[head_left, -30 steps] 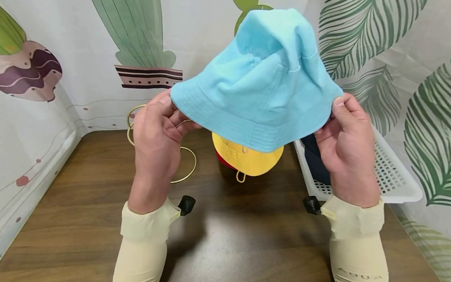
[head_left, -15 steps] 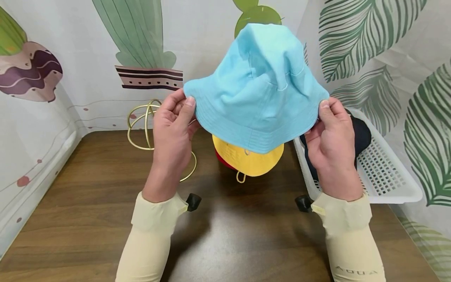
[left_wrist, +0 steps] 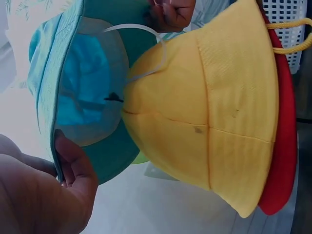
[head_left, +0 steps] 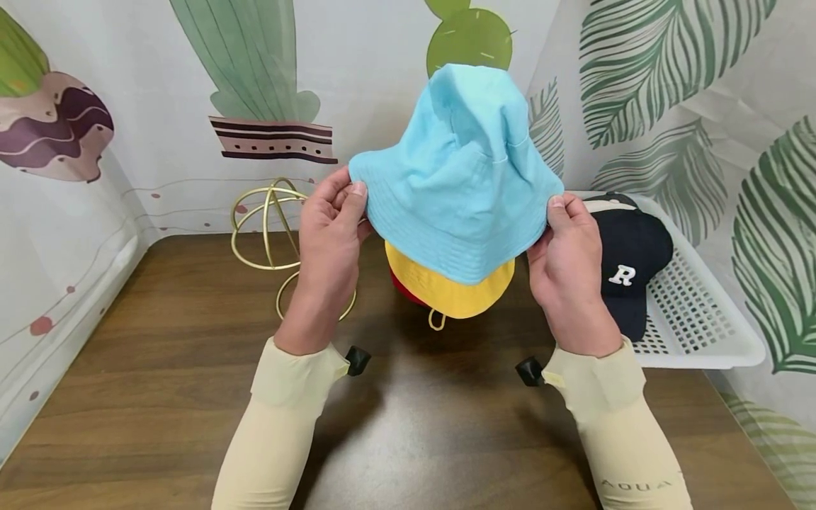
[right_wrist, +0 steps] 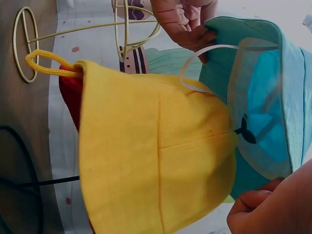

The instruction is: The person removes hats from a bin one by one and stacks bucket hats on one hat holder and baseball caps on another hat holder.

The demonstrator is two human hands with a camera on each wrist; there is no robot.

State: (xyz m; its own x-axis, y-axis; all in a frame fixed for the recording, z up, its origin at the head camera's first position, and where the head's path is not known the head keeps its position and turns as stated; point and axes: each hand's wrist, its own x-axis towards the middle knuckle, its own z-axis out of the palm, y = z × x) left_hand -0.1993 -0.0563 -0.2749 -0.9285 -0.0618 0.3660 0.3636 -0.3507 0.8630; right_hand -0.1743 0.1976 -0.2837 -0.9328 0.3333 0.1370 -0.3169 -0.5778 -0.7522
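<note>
A person's two bare hands hold a light blue bucket hat (head_left: 462, 177) up between them, crown upward, above a wooden table (head_left: 433, 439). The left hand (head_left: 331, 230) pinches one side of the brim between thumb and fingers, and the right hand (head_left: 564, 248) pinches the opposite side in the same way. Both wrist views look into the hat's hollow inside, where a thin white cord (left_wrist: 163, 53) hangs in a loop. Below the blue hat, and between the two hands, is a yellow bucket hat (left_wrist: 209, 107), crown upward, with a yellow cord loop (head_left: 436, 322) at its brim. The blue hat's opening lies over the yellow crown; whether the two touch is hard to tell. Red fabric (left_wrist: 282, 151) shows just under the yellow brim. To the left of the left hand stands a gold wire stand (head_left: 272, 268), partly hidden behind that wrist. To the right of the right hand sits a white perforated basket (head_left: 714, 360), and in it lies a black cap (head_left: 640, 241) bearing a white letter R, partly hidden by the hand. Cream sleeves (head_left: 270, 432) cover both forearms. Beyond the hands hangs a white cloth (head_left: 370, 85) printed with cacti and leaves
</note>
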